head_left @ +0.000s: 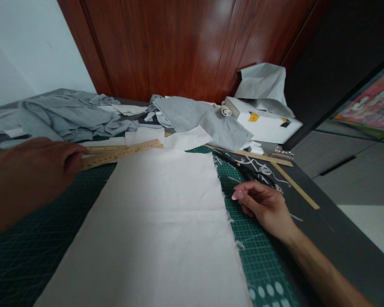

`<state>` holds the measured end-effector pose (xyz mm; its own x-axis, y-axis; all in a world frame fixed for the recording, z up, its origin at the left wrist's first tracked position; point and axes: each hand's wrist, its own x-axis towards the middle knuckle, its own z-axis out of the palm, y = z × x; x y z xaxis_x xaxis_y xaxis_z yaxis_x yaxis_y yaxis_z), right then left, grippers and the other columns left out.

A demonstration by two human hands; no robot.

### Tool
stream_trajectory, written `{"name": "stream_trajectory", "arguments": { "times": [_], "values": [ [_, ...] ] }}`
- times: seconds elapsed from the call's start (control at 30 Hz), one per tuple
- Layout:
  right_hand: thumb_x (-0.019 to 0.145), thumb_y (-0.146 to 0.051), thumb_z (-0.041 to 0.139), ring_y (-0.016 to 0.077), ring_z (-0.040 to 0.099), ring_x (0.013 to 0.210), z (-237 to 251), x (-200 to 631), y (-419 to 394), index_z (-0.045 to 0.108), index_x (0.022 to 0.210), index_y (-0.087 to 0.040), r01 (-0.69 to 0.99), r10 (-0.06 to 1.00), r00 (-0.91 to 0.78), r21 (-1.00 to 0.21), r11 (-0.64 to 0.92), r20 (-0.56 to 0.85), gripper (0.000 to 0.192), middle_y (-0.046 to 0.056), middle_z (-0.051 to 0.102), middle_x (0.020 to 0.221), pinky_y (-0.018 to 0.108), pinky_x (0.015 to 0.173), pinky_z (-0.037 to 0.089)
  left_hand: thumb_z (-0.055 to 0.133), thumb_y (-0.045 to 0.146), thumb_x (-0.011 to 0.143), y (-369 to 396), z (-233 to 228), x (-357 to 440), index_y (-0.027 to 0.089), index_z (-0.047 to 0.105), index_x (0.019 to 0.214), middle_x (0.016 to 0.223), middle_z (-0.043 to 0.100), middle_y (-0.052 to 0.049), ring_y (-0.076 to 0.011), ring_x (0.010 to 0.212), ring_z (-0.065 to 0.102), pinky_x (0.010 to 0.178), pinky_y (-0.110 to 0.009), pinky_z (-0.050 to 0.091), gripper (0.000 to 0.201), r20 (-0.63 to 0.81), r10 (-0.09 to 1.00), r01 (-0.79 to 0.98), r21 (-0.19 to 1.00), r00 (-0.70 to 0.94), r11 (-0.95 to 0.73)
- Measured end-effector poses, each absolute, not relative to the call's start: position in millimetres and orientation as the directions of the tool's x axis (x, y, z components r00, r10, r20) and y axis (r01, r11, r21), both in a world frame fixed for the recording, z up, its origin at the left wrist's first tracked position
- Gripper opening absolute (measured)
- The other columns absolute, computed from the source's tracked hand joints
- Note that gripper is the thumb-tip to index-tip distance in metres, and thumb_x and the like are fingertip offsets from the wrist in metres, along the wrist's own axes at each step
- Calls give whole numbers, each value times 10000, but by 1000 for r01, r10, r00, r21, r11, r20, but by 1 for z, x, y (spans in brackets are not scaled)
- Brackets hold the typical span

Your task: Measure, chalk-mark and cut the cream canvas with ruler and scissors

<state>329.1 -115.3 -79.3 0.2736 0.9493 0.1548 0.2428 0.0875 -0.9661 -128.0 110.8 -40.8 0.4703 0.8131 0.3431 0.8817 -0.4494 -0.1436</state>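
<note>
On the left, my left hand (41,175) is closed around the end of a wooden ruler (124,153) with printed markings, which points right across the far end of a white cloth (166,230). A second strip of similar wood shows beside the ruler near my fingers. The cloth lies flat, long side toward me, with a frayed right edge. Just right of that edge rests my right hand (264,204), fingers loosely curled and thumb close to the fingertips, nothing visible in them. Black-handled scissors (248,169) lie right beyond it, partly hidden by the hand.
A green cutting mat (256,251) lies under the cloth. Along the back are grey fabric (67,115), another grey piece (201,117) and a white box (265,121). Wooden strips (296,185) and white cord (265,169) lie at right. A red-brown wooden panel (166,47) stands behind.
</note>
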Motion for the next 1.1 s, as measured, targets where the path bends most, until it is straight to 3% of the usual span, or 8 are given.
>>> {"name": "stream_trajectory", "arguments": {
  "times": [0.13,0.27,0.37,0.43,0.5,0.6,0.77,1.1],
  "values": [
    [871,-380,877,79,548,525,-79,330,-115,789,942,-199,213,961,240,-973,84,136,213,3,719,734,193,455,426,211,483,1026,106,-33,-123,91,684,1170,865,636,-6,-302,1024,680,915,-417,504,631,237,888,911,-227,394,-343],
    [858,-336,864,75,546,500,-78,332,-112,777,957,-194,201,978,179,-977,73,110,194,2,734,746,206,459,431,296,481,1060,73,-18,-92,85,619,1296,1213,667,-27,-344,1266,614,1132,-506,450,563,315,810,869,-186,495,-459],
    [836,-317,863,76,552,489,-73,333,-107,758,953,-187,194,991,109,-979,59,81,204,10,757,770,214,455,436,368,432,1092,21,-10,-41,92,674,1270,1328,667,-88,-339,1283,622,1150,-499,446,491,405,651,736,-86,642,-672],
    [818,-303,872,74,553,483,-70,333,-104,751,904,-178,197,996,62,-980,43,56,194,9,752,757,212,448,433,430,338,1069,-19,-10,0,174,722,1223,1257,730,-74,-283,1157,690,1067,-460,515,369,346,433,457,12,832,-889],
    [813,-301,876,72,545,473,-68,333,-99,746,862,-172,204,999,24,-979,26,32,190,-1,730,721,207,437,417,501,307,1052,-52,-17,36,204,743,1177,1209,760,-76,-277,1105,709,1008,-433,553,291,239,322,296,137,916,-945],
    [823,-324,860,70,524,468,-66,332,-95,731,825,-171,222,1000,-30,-975,13,6,201,-1,718,699,205,429,403,560,364,1056,-75,-34,65,133,689,1351,1358,728,-122,-283,1195,685,1118,-422,515,396,149,236,194,254,960,-947],
    [828,-289,836,63,486,466,-65,329,-91,716,790,-177,263,996,-90,-965,-4,-29,169,-32,662,627,195,433,366,584,395,1032,-73,-48,69,136,619,1478,1556,623,-127,-327,1418,577,1223,-467,437,517,92,275,220,382,957,-897],
    [772,-167,835,60,447,464,-65,329,-83,682,763,-195,291,995,-96,-957,0,-29,157,-70,609,585,176,390,314,621,350,983,-72,-36,74,124,576,1535,1657,525,-129,-341,1530,498,1318,-497,341,599,-58,296,286,482,954,-828]
  ]
}}
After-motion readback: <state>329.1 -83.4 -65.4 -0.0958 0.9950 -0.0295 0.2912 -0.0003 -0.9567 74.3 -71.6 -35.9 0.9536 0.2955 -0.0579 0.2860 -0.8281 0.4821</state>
